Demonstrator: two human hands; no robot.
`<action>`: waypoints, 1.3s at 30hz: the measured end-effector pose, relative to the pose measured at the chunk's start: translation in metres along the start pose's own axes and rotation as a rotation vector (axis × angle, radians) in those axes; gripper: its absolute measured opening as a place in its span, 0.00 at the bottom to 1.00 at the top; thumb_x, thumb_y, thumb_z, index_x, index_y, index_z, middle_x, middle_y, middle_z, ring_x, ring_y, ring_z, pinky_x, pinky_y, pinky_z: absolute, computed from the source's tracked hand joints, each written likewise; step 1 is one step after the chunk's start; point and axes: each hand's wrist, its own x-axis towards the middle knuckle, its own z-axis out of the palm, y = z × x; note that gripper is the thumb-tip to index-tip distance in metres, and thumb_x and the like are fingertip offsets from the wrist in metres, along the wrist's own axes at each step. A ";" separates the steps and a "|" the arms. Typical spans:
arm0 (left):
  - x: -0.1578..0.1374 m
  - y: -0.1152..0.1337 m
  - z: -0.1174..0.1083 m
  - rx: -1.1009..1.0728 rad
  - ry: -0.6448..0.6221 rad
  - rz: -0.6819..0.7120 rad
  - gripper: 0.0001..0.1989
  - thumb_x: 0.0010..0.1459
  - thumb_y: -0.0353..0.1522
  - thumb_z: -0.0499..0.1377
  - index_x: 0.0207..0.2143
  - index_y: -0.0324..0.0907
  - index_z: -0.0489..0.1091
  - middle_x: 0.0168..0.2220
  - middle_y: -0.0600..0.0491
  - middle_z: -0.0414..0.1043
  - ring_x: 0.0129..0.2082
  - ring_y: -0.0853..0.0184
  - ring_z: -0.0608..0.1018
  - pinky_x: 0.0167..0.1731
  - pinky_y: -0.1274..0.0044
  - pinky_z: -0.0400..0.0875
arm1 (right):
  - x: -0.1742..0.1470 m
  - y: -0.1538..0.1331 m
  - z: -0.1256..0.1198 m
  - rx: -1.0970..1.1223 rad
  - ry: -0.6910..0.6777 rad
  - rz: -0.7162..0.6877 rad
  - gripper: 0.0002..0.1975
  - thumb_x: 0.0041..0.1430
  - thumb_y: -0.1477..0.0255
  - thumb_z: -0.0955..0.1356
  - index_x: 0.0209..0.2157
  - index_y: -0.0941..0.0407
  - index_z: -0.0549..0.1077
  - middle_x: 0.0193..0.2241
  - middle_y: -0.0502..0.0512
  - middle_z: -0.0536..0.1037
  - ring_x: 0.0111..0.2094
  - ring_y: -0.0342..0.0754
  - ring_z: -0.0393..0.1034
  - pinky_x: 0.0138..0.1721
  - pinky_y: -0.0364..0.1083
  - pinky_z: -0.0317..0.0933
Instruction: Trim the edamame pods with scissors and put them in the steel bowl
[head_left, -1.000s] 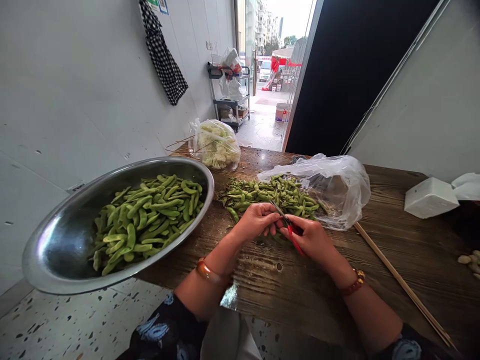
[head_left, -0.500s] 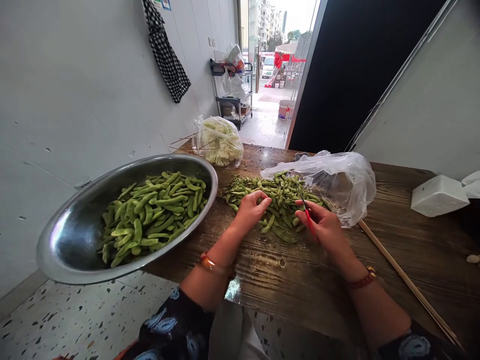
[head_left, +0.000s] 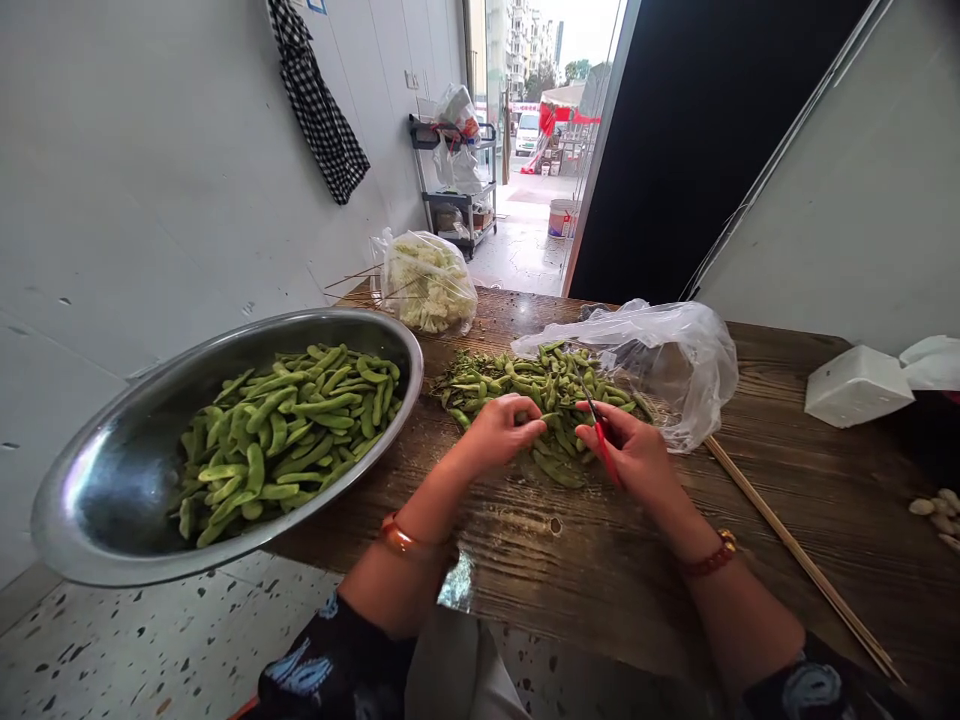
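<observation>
Right fingers [head_left: 611,411] hold scissors [head_left: 604,452] (red-handled) near green pods [head_left: 517,380].

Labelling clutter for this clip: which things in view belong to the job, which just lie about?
In the job:
pile of green pods
left hand, at the pile
right hand, holding red-handled scissors
metal basin of pods

Apparently just lying about:
bagged cauliflower
wooden sticks
white box
checkered cloth, hanging

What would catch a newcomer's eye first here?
The big metal bowl heaped with green pods stands out at the left. Near the middle, the right hand holds red-handled scissors by a loose pile of pods on the wooden table. A black-and-white checked cloth hangs on the wall, upper left.
</observation>
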 end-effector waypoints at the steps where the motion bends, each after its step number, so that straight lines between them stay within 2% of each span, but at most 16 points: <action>1: 0.000 0.002 -0.002 -0.117 -0.006 -0.016 0.11 0.53 0.38 0.58 0.28 0.38 0.70 0.22 0.56 0.65 0.22 0.73 0.63 0.23 0.80 0.55 | 0.000 -0.001 0.000 -0.004 -0.013 -0.006 0.27 0.54 0.54 0.68 0.49 0.58 0.74 0.25 0.50 0.73 0.25 0.44 0.64 0.25 0.42 0.58; 5: -0.003 0.009 -0.004 -0.460 -0.053 -0.076 0.16 0.54 0.42 0.58 0.32 0.36 0.67 0.25 0.54 0.68 0.18 0.78 0.62 0.19 0.82 0.54 | -0.002 -0.006 0.000 -0.046 -0.050 -0.040 0.27 0.53 0.54 0.68 0.48 0.58 0.75 0.22 0.49 0.71 0.23 0.43 0.62 0.25 0.42 0.58; 9: -0.004 0.013 0.000 -0.552 -0.067 -0.064 0.17 0.53 0.42 0.61 0.34 0.35 0.69 0.28 0.53 0.70 0.18 0.79 0.62 0.18 0.84 0.55 | -0.004 -0.008 0.002 -0.084 -0.075 -0.065 0.28 0.52 0.54 0.69 0.48 0.60 0.75 0.23 0.50 0.73 0.23 0.44 0.63 0.26 0.43 0.60; 16: -0.005 0.011 0.009 -0.494 -0.126 -0.066 0.18 0.53 0.42 0.61 0.35 0.35 0.70 0.25 0.54 0.70 0.16 0.79 0.63 0.16 0.85 0.54 | -0.004 -0.004 0.004 -0.074 -0.100 -0.075 0.28 0.52 0.57 0.70 0.49 0.60 0.73 0.29 0.53 0.77 0.29 0.46 0.68 0.32 0.45 0.64; 19: -0.006 0.012 0.011 -0.492 -0.128 -0.072 0.17 0.53 0.43 0.61 0.34 0.35 0.70 0.22 0.56 0.67 0.15 0.79 0.63 0.16 0.85 0.54 | -0.005 -0.004 0.005 -0.083 -0.102 -0.084 0.28 0.52 0.58 0.70 0.50 0.61 0.73 0.30 0.54 0.77 0.29 0.47 0.68 0.32 0.45 0.64; 23: -0.007 0.014 0.011 -0.462 -0.117 -0.080 0.17 0.53 0.42 0.61 0.32 0.35 0.70 0.16 0.59 0.61 0.15 0.78 0.62 0.16 0.85 0.53 | -0.006 -0.006 0.006 -0.139 -0.080 -0.100 0.25 0.54 0.57 0.69 0.47 0.59 0.75 0.27 0.52 0.76 0.26 0.46 0.66 0.29 0.44 0.63; 32: -0.005 0.011 0.010 -0.351 -0.074 -0.095 0.16 0.53 0.41 0.60 0.33 0.35 0.71 0.14 0.61 0.58 0.14 0.77 0.59 0.16 0.83 0.50 | -0.006 -0.007 0.005 -0.170 -0.112 -0.107 0.21 0.55 0.59 0.68 0.43 0.59 0.77 0.21 0.49 0.72 0.23 0.43 0.62 0.25 0.41 0.57; 34: -0.004 0.010 0.009 -0.292 -0.052 -0.071 0.15 0.54 0.40 0.59 0.33 0.35 0.72 0.16 0.59 0.60 0.16 0.76 0.60 0.18 0.82 0.52 | -0.006 -0.007 0.004 -0.163 -0.139 -0.096 0.21 0.56 0.58 0.67 0.43 0.59 0.77 0.20 0.47 0.69 0.22 0.42 0.60 0.24 0.41 0.56; 37: -0.002 0.010 0.007 -0.215 0.022 0.028 0.11 0.52 0.37 0.61 0.29 0.35 0.73 0.24 0.54 0.69 0.25 0.74 0.67 0.27 0.81 0.59 | -0.005 -0.005 0.004 -0.161 -0.172 -0.081 0.21 0.56 0.57 0.67 0.43 0.59 0.77 0.19 0.47 0.68 0.21 0.42 0.58 0.24 0.41 0.54; 39: -0.001 0.009 0.006 -0.212 0.040 0.061 0.10 0.51 0.36 0.62 0.28 0.35 0.74 0.27 0.53 0.70 0.29 0.72 0.69 0.31 0.81 0.61 | -0.004 -0.004 0.004 -0.159 -0.189 -0.077 0.22 0.56 0.57 0.67 0.43 0.59 0.77 0.20 0.47 0.68 0.21 0.42 0.57 0.24 0.41 0.53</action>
